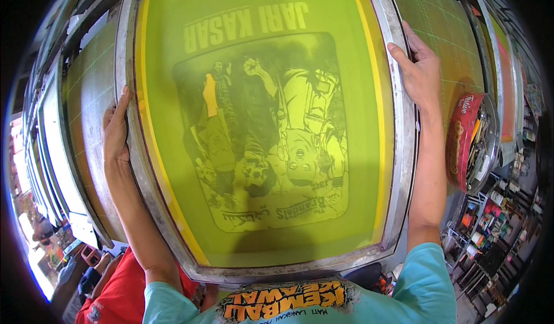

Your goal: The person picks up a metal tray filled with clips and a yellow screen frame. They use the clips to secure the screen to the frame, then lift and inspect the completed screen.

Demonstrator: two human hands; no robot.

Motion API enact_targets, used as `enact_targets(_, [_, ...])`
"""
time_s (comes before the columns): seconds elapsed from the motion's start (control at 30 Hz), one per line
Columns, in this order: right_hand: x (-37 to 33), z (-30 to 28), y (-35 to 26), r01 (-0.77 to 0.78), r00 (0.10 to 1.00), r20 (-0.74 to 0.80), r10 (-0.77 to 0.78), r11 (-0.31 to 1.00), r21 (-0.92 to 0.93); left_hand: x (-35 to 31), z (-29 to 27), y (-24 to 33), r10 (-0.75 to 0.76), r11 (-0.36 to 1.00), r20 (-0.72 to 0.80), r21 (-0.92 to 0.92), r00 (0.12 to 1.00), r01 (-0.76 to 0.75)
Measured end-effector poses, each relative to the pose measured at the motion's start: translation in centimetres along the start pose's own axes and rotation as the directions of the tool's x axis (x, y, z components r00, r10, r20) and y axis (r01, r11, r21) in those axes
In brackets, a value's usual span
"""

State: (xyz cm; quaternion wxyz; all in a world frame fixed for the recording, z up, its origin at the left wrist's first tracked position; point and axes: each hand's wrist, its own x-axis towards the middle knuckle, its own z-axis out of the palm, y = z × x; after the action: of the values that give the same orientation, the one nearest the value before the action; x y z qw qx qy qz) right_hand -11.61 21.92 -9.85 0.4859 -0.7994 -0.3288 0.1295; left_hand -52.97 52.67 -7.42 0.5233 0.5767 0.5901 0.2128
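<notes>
A large silkscreen frame (399, 151) with grey metal-like edges fills the middle, close to my chest. Its stretched yellow-green mesh carries a stencil image (271, 151) of several figures with lettering, seen upside down. Yellow tape runs along the inner sides. My left hand (117, 127) grips the left edge, thumb along the front, the other fingers mostly behind it. On the opposite side, higher up, my right hand (420, 70) is closed round the right edge with its thumb on the face and its fingers partly hidden.
Behind the frame lies a table with a green-lined cutting mat (447, 41). A round red tin (470, 142) of pens and tools stands at the right. Shelves of small containers (490, 226) are lower right. A person in a red shirt (130, 292) is close at lower left.
</notes>
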Motion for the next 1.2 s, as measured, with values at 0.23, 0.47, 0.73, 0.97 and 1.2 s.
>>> enact_targets(0.23, [0.2, -0.2, -0.3, 0.001, 1.0, 0.013, -0.001, 1.0, -0.023, -0.6, 0.4, 0.6, 0.019, 1.0, -0.027, 0.009, 0.999, -0.019])
enact_targets(0.47, [0.0, 0.1, -0.8, 0.003, 1.0, 0.011, -0.003, 1.0, -0.002, 1.2, -1.2, -1.5, 0.066, 0.995, -0.074, 0.082, 0.995, -0.06])
enact_targets(0.73, [0.1, -0.1, 0.2, 0.008, 1.0, -0.003, -0.008, 1.0, 0.01, 0.0, -0.3, 0.2, -0.013, 1.0, 0.0, 0.013, 1.0, 0.013])
enact_targets(0.97, [-0.2, 0.0, -0.5, -0.002, 1.0, -0.002, 0.002, 1.0, 0.006, 0.6, -0.7, -0.3, -0.017, 0.999, 0.036, -0.045, 0.999, 0.019])
enact_targets(1.2, [-0.2, 0.0, -0.8, 0.003, 1.0, -0.005, -0.003, 1.0, -0.024, 0.3, -0.4, 0.0, -0.018, 0.999, 0.021, -0.038, 1.0, 0.019])
